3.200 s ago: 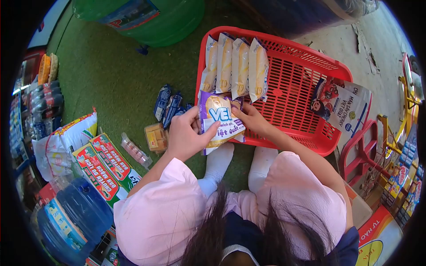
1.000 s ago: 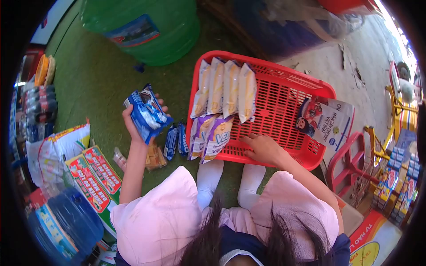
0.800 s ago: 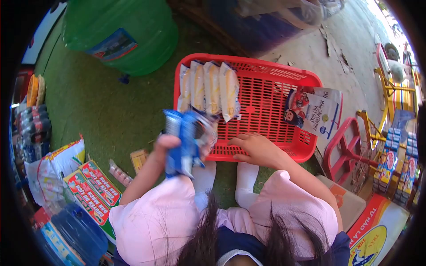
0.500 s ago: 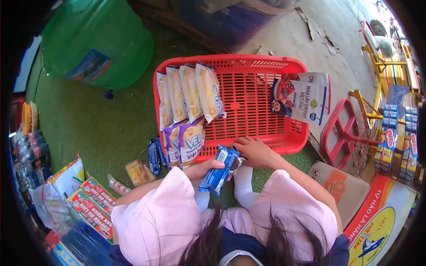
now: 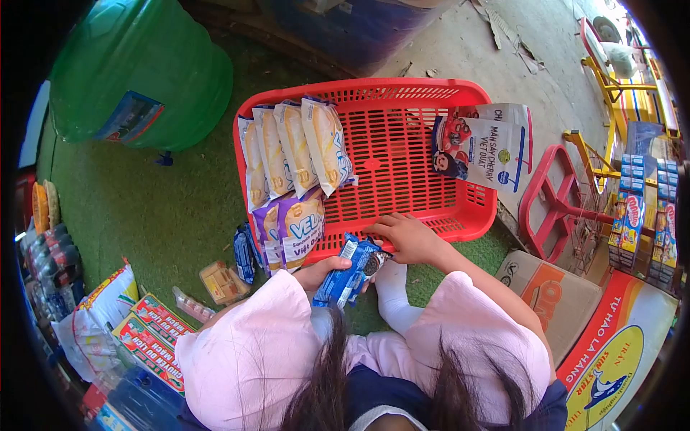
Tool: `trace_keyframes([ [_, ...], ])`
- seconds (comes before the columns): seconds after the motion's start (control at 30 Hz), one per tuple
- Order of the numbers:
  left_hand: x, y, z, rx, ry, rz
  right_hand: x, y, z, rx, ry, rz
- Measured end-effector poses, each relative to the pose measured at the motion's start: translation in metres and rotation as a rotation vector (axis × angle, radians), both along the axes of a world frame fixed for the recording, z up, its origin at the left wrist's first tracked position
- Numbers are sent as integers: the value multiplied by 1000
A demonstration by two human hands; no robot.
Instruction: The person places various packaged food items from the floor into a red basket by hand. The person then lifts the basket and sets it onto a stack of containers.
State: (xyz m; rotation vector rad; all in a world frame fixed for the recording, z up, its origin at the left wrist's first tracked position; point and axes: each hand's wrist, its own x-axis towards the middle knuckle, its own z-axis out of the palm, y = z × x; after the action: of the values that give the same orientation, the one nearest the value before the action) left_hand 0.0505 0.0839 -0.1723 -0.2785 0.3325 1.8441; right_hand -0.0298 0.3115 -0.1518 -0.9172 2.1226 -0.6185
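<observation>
My left hand (image 5: 325,272) is closed around a blue cookie pack (image 5: 350,270) with a dark round cookie pictured on it. It is held tilted just in front of the near side of a red plastic basket (image 5: 438,223). Close to the pack's upper end, my right hand (image 5: 404,237) lies on the basket's near rim with its fingers stretched out. White and yellow bread packets (image 5: 323,147) stand in a row at the basket's left. Nearer to me are purple-and-tan packets (image 5: 302,226). A dried fruit pouch (image 5: 483,147) leans over the right rim.
Blue packets (image 5: 244,255) and a pack of tan pieces (image 5: 223,282) lie on green turf left of the basket. A green bin (image 5: 144,79) stands at far left. To the right are a red stool (image 5: 557,205), a cardboard box (image 5: 543,298) and small cartons (image 5: 629,215).
The view has shifted slightly, so the basket and its contents appear further left and higher. My left hand still holds the cookie pack, and my right hand stays at the near rim.
</observation>
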Motion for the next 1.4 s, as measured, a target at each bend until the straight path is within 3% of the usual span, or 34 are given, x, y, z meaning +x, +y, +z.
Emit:
trace_keyframes([
  [1.1,6,-2,-13,-7,9,-34,0,2,-4,2,-19,10],
  [1.4,0,5,-5,-8,4,82,-1,0,3,9,-28,-9],
])
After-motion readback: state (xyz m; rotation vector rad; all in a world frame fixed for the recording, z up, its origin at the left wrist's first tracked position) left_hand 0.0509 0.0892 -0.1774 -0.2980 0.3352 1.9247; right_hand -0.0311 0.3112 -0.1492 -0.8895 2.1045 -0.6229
